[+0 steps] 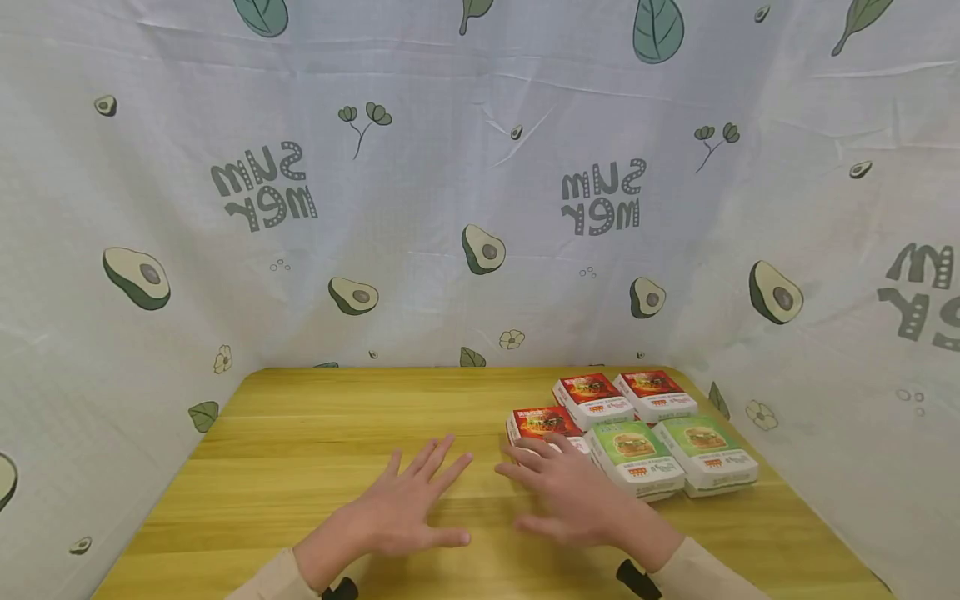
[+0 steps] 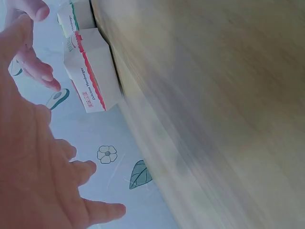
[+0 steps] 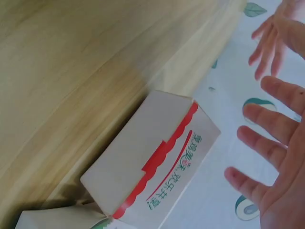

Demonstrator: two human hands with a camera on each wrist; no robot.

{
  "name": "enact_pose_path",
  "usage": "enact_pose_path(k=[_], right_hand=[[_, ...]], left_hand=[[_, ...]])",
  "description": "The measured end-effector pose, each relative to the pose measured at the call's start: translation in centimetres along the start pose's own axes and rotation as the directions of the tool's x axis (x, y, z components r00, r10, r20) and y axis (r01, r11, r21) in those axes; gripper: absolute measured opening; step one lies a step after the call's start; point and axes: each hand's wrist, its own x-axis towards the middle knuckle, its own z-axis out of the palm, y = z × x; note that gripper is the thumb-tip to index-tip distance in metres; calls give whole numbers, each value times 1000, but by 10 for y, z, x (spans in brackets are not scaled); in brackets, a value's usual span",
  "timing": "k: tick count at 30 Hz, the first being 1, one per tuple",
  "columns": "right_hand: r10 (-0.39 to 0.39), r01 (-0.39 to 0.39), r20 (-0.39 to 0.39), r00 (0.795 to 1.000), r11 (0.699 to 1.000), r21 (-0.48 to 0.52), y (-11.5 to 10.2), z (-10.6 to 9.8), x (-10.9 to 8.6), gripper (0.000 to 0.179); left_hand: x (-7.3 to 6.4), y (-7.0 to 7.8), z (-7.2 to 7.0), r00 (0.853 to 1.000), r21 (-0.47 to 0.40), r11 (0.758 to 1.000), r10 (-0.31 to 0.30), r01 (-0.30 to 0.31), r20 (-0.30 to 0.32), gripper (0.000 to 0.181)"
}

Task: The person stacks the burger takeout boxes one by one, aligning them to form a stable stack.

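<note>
Both hands hold nothing, their fingers spread over the wooden table (image 1: 315, 467). The left hand (image 1: 408, 504) hovers near the middle, thumb pointing right. Close by on its right, the right hand (image 1: 566, 496) overlaps the nearest red hamburger box (image 1: 542, 422) in the head view. In the right wrist view, that hand's fingers (image 3: 271, 119) are apart from a white box with a red scalloped edge (image 3: 167, 157). Two more red boxes, one at the back (image 1: 592, 396) and one at the back right (image 1: 654, 392), stand behind two green hamburger boxes (image 1: 636, 454).
A white cloth (image 1: 420, 192) printed with avocados and leaves hangs behind the table and along both sides. The second green box (image 1: 707, 450) sits near the table's right edge. Dark wrist straps (image 1: 637, 578) show at the light sleeves (image 1: 701, 575).
</note>
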Motion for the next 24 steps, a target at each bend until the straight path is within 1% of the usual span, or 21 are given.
enact_pose_path(k=[3,5,9,11,16,21,24], right_hand=[[-29,28,-58,998,1000,-12,5,-2,-1,55],[-38,36,-95,995,999,-22,8,-4,-3,48],[-28,25,-153,988,999,-23,17,-8,-7,40],[-17,13,-174,985,1000,-26,23,-9,-10,40],[14,-20,-213,977,1000,-23,37,-9,-19,40],[97,-103,-227,969,995,-14,49,-10,-28,47],[137,-142,-232,963,990,-7,56,-12,-32,47]], left_hand=[[3,-1,2,1000,-9,1000,-2,2,-16,89],[5,-1,2,999,-8,1000,-4,3,-43,87],[8,-1,3,994,1,1000,4,-3,-112,80],[8,0,3,991,-6,1000,8,-9,-132,76],[11,-1,4,991,-44,999,6,-12,-132,70],[14,-2,6,992,-70,997,8,-17,-129,67],[16,-3,7,991,-72,997,7,-17,-131,66]])
